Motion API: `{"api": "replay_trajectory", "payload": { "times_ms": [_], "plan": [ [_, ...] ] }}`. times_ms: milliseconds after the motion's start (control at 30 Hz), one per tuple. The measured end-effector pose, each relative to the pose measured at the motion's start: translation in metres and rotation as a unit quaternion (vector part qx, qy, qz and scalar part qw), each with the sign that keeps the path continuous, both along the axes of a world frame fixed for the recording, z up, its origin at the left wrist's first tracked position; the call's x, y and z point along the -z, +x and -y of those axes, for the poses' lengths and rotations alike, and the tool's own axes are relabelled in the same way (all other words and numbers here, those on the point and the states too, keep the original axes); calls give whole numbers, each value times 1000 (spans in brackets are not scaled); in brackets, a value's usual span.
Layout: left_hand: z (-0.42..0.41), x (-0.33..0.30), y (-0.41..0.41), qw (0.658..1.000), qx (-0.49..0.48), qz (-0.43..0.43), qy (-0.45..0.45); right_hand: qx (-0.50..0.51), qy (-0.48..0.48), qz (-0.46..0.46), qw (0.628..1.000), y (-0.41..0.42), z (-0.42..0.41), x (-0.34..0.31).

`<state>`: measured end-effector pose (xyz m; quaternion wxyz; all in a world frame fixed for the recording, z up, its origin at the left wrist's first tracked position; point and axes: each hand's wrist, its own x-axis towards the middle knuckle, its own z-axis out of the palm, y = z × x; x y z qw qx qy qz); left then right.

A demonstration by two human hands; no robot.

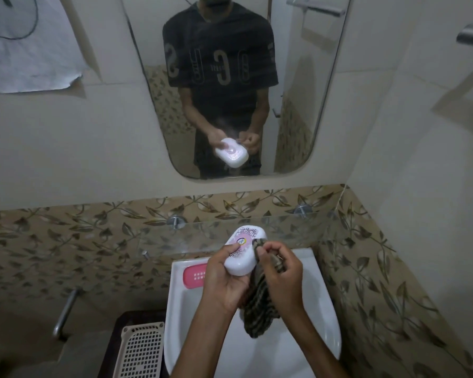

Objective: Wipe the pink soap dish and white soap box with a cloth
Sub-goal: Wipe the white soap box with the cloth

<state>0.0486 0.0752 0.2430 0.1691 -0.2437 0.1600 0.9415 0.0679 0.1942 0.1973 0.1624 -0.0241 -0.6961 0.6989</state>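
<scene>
My left hand (224,279) grips the white soap box (243,249), an oval closed box with a pink floral lid, held tilted above the white sink (320,309). A striped brown cloth (257,309) is pinched in my right hand (281,274), its upper end pressed against the box's right side and the rest hanging down over the basin. The pink soap dish (193,275) lies on the sink's back left rim, partly hidden behind my left hand.
A glass shelf (202,238) runs along the patterned tile wall just behind the box. A mirror (230,77) above reflects the person holding the box. A beige slotted basket (139,350) stands left of the sink, with a metal grab bar (66,309) beyond it.
</scene>
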Motion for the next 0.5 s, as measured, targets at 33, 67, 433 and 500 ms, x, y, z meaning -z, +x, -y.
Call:
{"api": "replay_trajectory", "payload": {
  "times_ms": [33,67,433,500],
  "plan": [
    [0,1,0,1000,-3,-1,-7,-11,13,-10,1000,1,1,-1],
    [1,2,1,1000,4,-1,-23,-36,43,-32,998,4,4,-1],
    [-9,11,9,994,-10,-51,-101,-37,-196,142,970,4,14,0],
    [-8,12,12,994,-13,-46,-97,-35,-257,183,948,1,9,-2]
  ]
}}
